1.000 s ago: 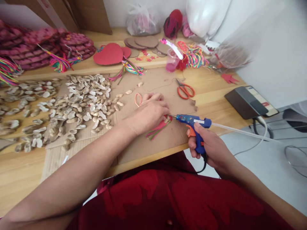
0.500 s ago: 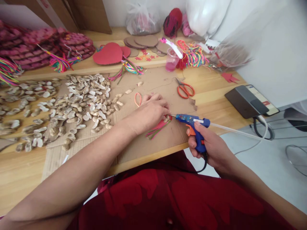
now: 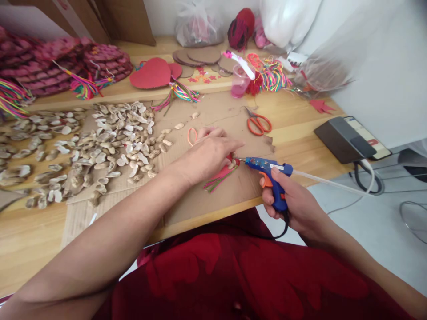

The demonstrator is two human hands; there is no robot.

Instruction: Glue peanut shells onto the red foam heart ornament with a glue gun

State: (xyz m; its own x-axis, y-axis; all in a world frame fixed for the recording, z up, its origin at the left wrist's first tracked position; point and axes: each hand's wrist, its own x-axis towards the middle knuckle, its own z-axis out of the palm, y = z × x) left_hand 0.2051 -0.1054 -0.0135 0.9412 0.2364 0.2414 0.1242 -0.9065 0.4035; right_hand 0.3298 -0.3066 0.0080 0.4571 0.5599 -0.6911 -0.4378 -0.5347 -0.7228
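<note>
My left hand [image 3: 213,153] lies over a small red tasselled piece [image 3: 231,168] on the cardboard, holding it down, with the index finger stretched out above it. Pink and green strands [image 3: 218,181] show below the fingers, and an orange cord loop [image 3: 191,136] sticks out behind the hand. In my right hand [image 3: 288,195] is a blue glue gun [image 3: 267,165], fingers wrapped round its handle near the orange trigger. Its metal nozzle is at the right edge of the red piece. The palm hides most of that piece.
Peanut shells [image 3: 110,142] cover the left of the cardboard sheet [image 3: 213,106]. Orange-handled scissors [image 3: 258,122] lie beyond the glue gun. Red hearts [image 3: 151,73], a plastic cup [image 3: 239,82] and tassels [image 3: 275,75] stand behind. A black device [image 3: 345,140] is at the right.
My left index finger has lifted and stretched out to the right, uncovering more of the red piece near the nozzle. The glue gun has hardly moved.
</note>
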